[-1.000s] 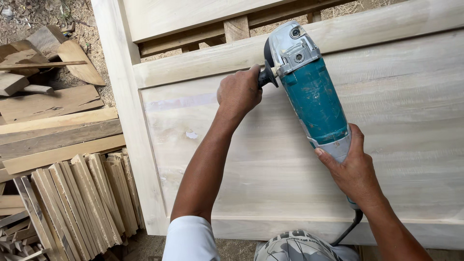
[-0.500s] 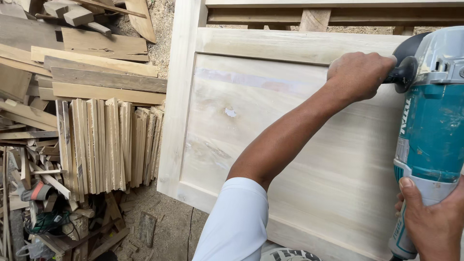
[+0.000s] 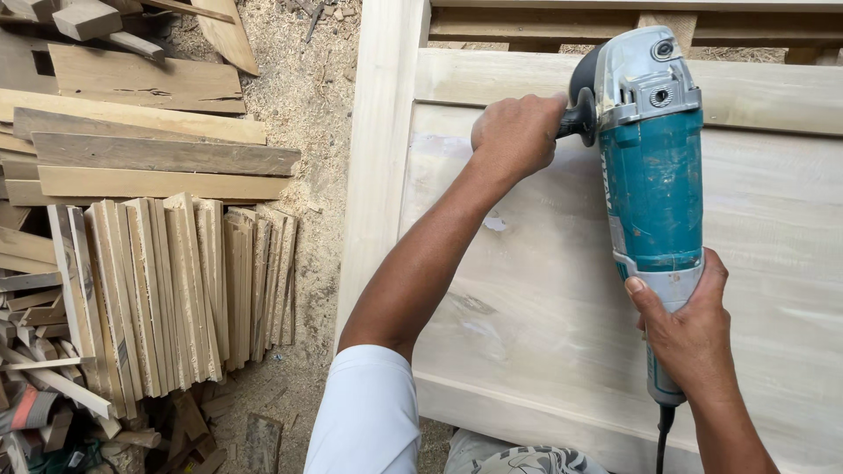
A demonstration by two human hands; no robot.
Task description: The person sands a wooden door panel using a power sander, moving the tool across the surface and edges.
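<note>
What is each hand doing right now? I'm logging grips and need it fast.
Left hand: closed around the black side handle of the angle grinder.
Right hand: closed around the grinder's rear grip.

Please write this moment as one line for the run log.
left hand: grips black side handle | right hand: grips rear of teal angle grinder | grinder head on pale wooden panel | stacked wood strips at left
</note>
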